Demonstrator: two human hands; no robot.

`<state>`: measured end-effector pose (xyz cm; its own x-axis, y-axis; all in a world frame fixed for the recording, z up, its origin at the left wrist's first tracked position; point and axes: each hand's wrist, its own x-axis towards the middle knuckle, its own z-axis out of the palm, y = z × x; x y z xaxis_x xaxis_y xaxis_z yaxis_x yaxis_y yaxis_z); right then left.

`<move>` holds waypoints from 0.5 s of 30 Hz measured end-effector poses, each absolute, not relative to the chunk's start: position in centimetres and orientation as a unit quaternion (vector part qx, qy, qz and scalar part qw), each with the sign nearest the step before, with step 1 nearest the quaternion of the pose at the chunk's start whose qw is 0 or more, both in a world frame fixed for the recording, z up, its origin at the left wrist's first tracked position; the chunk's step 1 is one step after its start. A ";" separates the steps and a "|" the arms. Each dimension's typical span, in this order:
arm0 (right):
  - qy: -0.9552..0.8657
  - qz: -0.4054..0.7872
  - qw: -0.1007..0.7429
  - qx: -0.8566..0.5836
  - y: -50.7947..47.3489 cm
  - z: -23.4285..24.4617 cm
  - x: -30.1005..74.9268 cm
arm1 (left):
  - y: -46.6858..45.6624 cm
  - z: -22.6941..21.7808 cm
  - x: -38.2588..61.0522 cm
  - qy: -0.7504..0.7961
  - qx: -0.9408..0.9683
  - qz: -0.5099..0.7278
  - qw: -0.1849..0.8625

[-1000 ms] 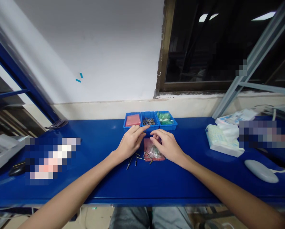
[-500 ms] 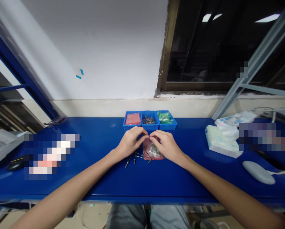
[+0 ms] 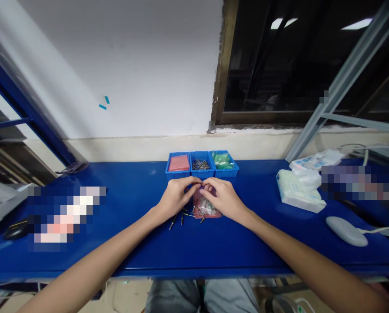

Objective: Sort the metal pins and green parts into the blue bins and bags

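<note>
My left hand (image 3: 175,196) and my right hand (image 3: 223,198) meet fingertip to fingertip just in front of three small blue bins (image 3: 201,172) on the blue table (image 3: 194,243). Both hands pinch at something tiny between them that I cannot make out. Under my right hand lies a pink plastic bag (image 3: 206,208) with small parts inside. Several thin metal pins (image 3: 181,216) lie loose on the table below my left hand. The bins hold pink bags (image 3: 178,163), dark metal pins (image 3: 200,164) and green parts (image 3: 223,160).
A white packet of tissues (image 3: 297,196) and a grey mouse (image 3: 346,231) with its cable lie at the right. A black mouse (image 3: 14,230) and white device sit at the far left. The wall and a dark window rise behind the bins.
My left hand pulled back from the middle bin toward my right hand; both hands' fingertips now touch above the pink bag. The camera shifted slightly.
</note>
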<state>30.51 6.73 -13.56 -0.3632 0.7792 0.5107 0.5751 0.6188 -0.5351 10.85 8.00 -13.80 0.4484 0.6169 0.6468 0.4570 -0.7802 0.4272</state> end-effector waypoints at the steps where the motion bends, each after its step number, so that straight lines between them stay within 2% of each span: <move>1: -0.818 0.138 0.378 -0.411 6.7 -13.6 30.5 | 7.9 -13.8 10.9 0.327 0.839 0.423 0.103; 5: -0.821 0.139 0.379 -0.404 6.7 -13.8 30.5 | 7.9 -13.9 10.9 0.331 0.845 0.408 0.101; 12: -0.837 0.102 0.376 -0.384 6.5 -13.5 30.6 | 8.2 -14.2 10.5 0.314 0.871 0.377 0.027; 15: -0.832 0.124 0.392 -0.373 6.3 -13.4 30.5 | 8.1 -13.9 10.5 0.326 0.863 0.385 0.019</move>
<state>30.48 6.29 -13.43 -0.4154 0.7173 0.5594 0.5231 0.6915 -0.4983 10.54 8.08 -13.93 0.4919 0.5775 0.6516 0.5477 -0.7870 0.2841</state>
